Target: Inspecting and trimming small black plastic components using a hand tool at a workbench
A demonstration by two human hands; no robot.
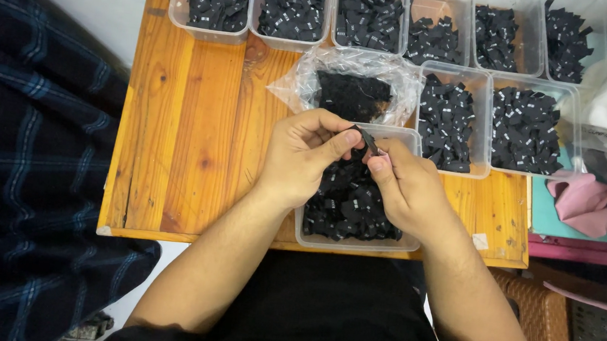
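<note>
- Head view: person seated at a small wooden table [199,110], both bare hands raised just above a clear plastic tub [416,140] at the near edge
- Left hand [303,156] curled, thumb and forefinger pinched on one end of a small black fabric tag [366,138]; right hand [404,187] closed likewise, fingertips [377,164] pinching the tag from below. Tag sits between the two hands, over the far rim of the tub
- Tub under the hands holds a loose heap of similar black tags [348,204] with pale marks
- Judgement: tag looks very light, thin and limp, woven rather than stiff; likely bends at any touch and clings to neighbours in the heap. Not fragile, not obviously slippery
- Judgement: best held by a fingertip pinch at the short ends or edges, as now; a whole-hand grasp would gather several
- Behind the hands, an open plastic bag [304,83] of black pieces; beyond, two rows of further tubs [213,33] filled with the same tags
- Dark plaid cloth [27,154] at left; pink fabric [586,206] at right
</note>
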